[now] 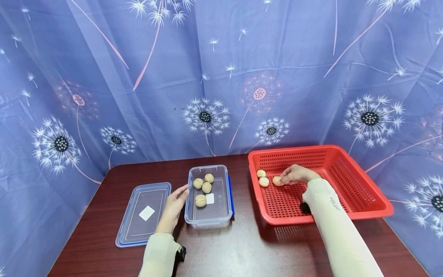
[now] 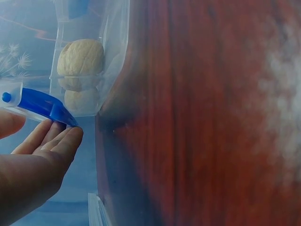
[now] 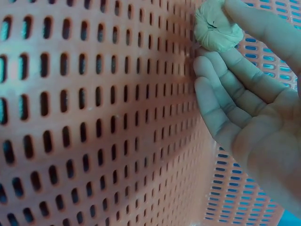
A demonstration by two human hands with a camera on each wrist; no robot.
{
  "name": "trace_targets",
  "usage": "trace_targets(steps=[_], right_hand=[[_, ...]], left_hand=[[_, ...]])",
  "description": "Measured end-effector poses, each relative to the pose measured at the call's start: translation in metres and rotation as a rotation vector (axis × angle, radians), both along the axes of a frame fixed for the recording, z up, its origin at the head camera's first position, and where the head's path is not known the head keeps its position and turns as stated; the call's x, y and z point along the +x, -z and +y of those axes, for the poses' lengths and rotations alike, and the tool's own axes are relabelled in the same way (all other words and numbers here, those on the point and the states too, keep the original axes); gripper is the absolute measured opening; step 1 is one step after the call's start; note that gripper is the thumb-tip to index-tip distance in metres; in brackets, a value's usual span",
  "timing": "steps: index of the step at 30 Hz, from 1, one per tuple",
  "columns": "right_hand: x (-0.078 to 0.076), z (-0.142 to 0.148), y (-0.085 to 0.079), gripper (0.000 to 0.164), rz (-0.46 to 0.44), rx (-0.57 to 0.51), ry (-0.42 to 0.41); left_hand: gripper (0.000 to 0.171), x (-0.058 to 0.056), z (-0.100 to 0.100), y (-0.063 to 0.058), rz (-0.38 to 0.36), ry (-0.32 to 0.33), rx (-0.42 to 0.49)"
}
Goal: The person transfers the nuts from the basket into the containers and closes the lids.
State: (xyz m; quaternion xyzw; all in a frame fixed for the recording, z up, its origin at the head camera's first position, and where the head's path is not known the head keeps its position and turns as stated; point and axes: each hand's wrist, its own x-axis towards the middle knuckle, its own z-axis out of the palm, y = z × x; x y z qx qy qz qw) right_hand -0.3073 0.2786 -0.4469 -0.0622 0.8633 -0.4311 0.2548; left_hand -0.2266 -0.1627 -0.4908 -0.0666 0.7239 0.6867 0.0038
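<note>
My right hand (image 1: pixel 294 175) reaches into the red basket (image 1: pixel 333 147) and pinches a pale walnut (image 3: pixel 216 29) between thumb and fingertips. Two more walnuts (image 1: pixel 264 182) lie by the basket's left wall. At the left side of a clear plastic box (image 1: pixel 221 219), my left hand (image 1: pixel 174 206) rests with fairly straight fingers. Its fingertips touch the blue clasp (image 2: pixel 44 104) in the left wrist view, the thumb lying apart from it. Several walnuts (image 1: pixel 200 201) sit inside the box, around a white square label (image 1: pixel 209 198).
A clear lid with a blue seal (image 1: pixel 133 219) lies flat left of the box. Another blue clasp (image 1: pixel 231 196) hangs along the box's right side. All stand on a dark red wooden table (image 1: pixel 221 254), with a blue dandelion-patterned curtain (image 1: pixel 166 115) behind.
</note>
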Motion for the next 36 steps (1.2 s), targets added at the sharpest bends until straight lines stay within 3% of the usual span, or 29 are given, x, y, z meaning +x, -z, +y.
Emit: trace_targets(steps=[12,21,36], right_hand=[[-0.002,-0.013,-0.024,0.049,0.128,0.063,0.005],[0.006,-0.02,-0.039,0.045,0.212,0.048,0.019],[0.019,-0.048,-0.064,0.039,0.404,0.022,0.036]], left_hand=[[0.04,-0.003,-0.001,-0.003,0.0,0.001,0.02],[0.04,-0.001,0.001,-0.004,-0.027,-0.013,0.011],[0.041,-0.001,0.0,-0.002,-0.007,-0.006,0.031]])
